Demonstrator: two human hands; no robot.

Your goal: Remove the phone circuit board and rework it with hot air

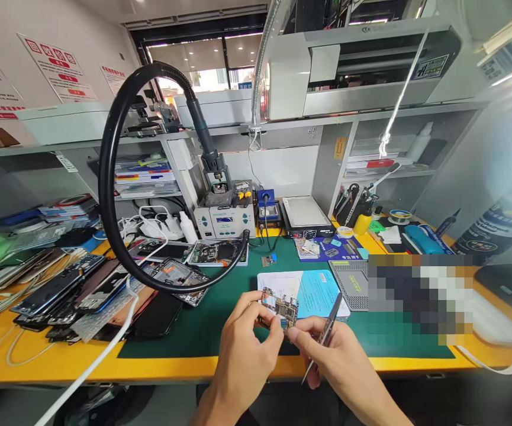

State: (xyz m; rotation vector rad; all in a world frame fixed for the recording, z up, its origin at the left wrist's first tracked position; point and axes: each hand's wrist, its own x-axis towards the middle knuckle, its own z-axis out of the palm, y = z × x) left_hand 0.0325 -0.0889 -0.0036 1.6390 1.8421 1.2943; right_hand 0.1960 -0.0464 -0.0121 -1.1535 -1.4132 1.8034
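A small phone circuit board (pixel 286 307) is held up over the bench mat, its chips facing me. My left hand (pixel 244 343) pinches its left side between thumb and fingers. With its thumb and index finger, my right hand (pixel 333 349) touches the board's lower right corner. That same hand also grips a pair of metal tweezers (pixel 333 316), which lie slantwise through the fingers, one end pointing up and the other down. Behind the board lies a blue and white booklet (pixel 320 287) on the green mat (pixel 176 343).
Disassembled phones (pixel 73 290) are piled at the left. A hot-air station (pixel 224 222) stands at the back, its thick black hose (pixel 107 177) looping high on the left. A white cable (pixel 113 340) crosses the front left. A perforated metal plate (pixel 351 284) lies to the right.
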